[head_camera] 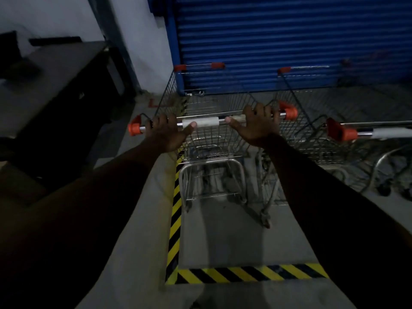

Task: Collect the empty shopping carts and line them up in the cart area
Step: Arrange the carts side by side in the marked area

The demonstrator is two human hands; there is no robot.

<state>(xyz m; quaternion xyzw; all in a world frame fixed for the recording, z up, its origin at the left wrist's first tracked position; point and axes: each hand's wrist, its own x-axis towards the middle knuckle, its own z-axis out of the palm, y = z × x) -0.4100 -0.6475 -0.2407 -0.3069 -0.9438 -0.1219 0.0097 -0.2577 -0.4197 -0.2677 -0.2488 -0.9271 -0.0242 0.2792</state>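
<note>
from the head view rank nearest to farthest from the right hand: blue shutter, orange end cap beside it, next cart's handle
1. orange end cap, just right of the right hand
2. next cart's handle, farther right
3. blue shutter, straight ahead at the back

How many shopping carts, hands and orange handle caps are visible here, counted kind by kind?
shopping carts: 2, the held cart and the neighbour cart on its right
hands: 2, left hand and right hand, both gripping the held cart's handle
orange handle caps: 3
total: 7
Anything further right is too blurred to count.
</note>
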